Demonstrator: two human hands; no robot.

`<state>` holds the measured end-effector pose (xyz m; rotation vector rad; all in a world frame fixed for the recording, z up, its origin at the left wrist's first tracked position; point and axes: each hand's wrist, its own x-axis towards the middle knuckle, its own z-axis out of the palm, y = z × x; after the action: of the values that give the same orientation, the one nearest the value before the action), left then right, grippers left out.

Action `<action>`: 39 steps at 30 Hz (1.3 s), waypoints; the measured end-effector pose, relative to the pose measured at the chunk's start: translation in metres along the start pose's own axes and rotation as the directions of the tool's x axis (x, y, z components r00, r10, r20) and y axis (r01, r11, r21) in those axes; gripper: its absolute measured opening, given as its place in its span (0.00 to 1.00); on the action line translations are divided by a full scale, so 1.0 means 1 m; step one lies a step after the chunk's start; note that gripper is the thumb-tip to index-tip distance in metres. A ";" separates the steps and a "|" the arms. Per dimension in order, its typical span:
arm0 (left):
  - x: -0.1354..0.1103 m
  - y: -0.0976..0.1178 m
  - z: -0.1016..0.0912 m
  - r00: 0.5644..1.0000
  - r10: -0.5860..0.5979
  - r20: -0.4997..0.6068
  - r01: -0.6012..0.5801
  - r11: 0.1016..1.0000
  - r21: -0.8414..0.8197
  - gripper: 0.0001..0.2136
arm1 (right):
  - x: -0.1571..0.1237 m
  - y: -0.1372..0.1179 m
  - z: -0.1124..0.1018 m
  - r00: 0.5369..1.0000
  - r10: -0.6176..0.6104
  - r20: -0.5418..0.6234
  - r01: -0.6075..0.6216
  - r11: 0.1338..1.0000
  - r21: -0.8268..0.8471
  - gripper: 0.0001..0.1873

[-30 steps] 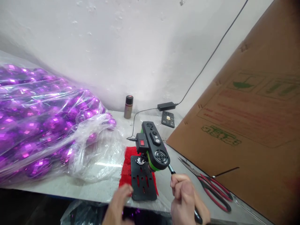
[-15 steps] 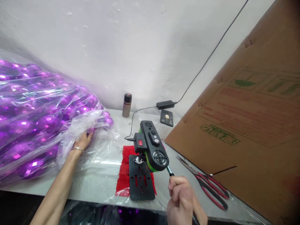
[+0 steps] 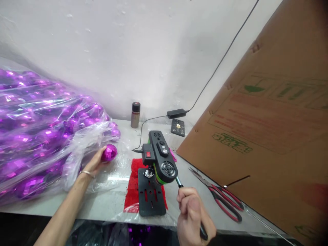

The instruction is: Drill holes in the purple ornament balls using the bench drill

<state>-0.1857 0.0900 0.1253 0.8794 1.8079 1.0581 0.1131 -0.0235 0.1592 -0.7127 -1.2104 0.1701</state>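
Hands first: our left hand (image 3: pixel 96 163) is closed around a single purple ball (image 3: pixel 109 152), held just above the desk (image 3: pixel 102 201) at the mouth of the clear plastic bag (image 3: pixel 38 130). Our right hand (image 3: pixel 192 213) is wrapped in a fist around the lever (image 3: pixel 179 182) that juts from the small black-and-green machine (image 3: pixel 160 159).

We judge the work on this ball to be at its start. It is out of the bag and in our grip, but it sits well to the left of the machine. The slotted black plate (image 3: pixel 151 196) under the machine's head, resting on a red mat (image 3: pixel 132 186), carries nothing. The bag bulges with many more balls of the same kind, so most of the pile looks untouched. We see no finished pieces set aside anywhere.

The ball itself is glossy metallic purple, cut in small facets that catch the light, and it fits easily within our fingers. We cannot tell whether it has a hole or a cap. Red-handled scissors (image 3: pixel 222 200) lie to the right, beside a leaning cardboard sheet (image 3: pixel 269 130).
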 end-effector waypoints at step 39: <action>-0.131 -0.114 0.156 0.814 0.577 0.064 -0.580 0.809 0.093 0.36 | 0.021 -0.018 -0.007 0.978 0.096 0.186 -0.089 0.995 -0.047 0.22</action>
<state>-0.0093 -0.0193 0.0174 1.5753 1.6089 1.3108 0.1227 -0.0301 0.1850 -0.8011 -1.3642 0.2970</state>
